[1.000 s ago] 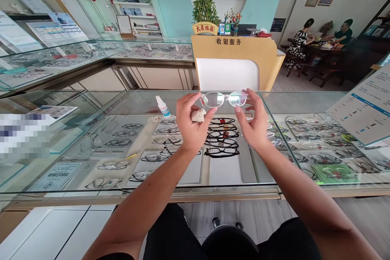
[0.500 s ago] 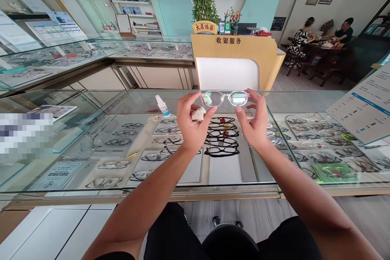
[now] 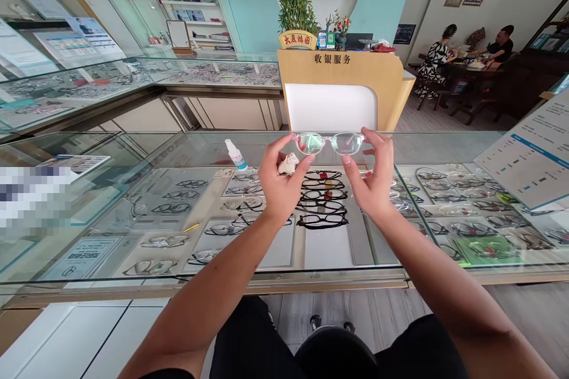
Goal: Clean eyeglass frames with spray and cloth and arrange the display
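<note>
A pair of clear-framed glasses (image 3: 328, 140) is held up above the glass counter, lenses facing me. My left hand (image 3: 281, 180) pinches its left end between thumb and fingers and also has a crumpled pale cloth (image 3: 288, 163) tucked in the palm. At the right end, my right hand (image 3: 374, 174) grips the frame, thumb below the lens and fingers at the top corner. A white spray bottle (image 3: 236, 156) with a blue label stands on the counter, left of my left hand. Below the hands, several black-framed glasses (image 3: 322, 221) lie in a column.
The glass display counter (image 3: 267, 277) spans the view, with many glasses inside. A printed sheet (image 3: 528, 145) stands at the right. Beyond are a wooden cashier desk (image 3: 342, 65) and two people seated at a table. A stool (image 3: 335, 352) is below me.
The glasses have tilted slightly, and the reflections in their lenses have changed. The fingers of my right hand have shifted a little. The cloth shows slightly differently in my left hand.
</note>
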